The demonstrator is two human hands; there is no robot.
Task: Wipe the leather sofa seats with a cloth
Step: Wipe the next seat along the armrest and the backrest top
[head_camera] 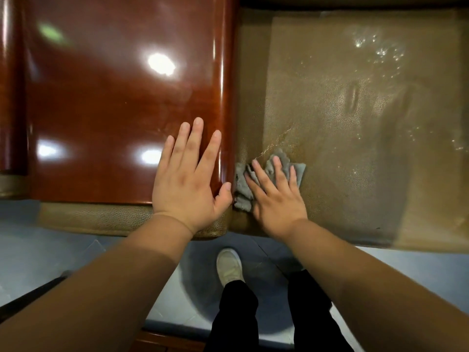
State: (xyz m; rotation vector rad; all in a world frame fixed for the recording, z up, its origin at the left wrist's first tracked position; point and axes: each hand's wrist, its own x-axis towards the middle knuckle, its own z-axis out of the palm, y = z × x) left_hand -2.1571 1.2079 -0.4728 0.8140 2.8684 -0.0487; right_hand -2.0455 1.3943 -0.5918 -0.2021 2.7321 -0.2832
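While the grey cloth [269,179] lies crumpled at the near left corner of the leather seat [355,123], hard against the seat's left edge where it meets the armrest, my right hand [276,196] presses it flat with straight, spread fingers; I am not clutching it, only bearing down through the palm and fingertips. The cloth pokes out past my fingertips and on the armrest side of my hand. The seat is olive-brown and pebbled, with wet glints toward its far right part and a darker band running down toward its near edge. My left hand [187,179] rests open and flat on the glossy reddish wooden armrest top [114,97], near its near right corner, thumb lying over the rounded right edge, holding nothing. Below the seat's front edge I see a blue-grey floor [38,252], my pale shoe [229,266] and black trousers [253,321].
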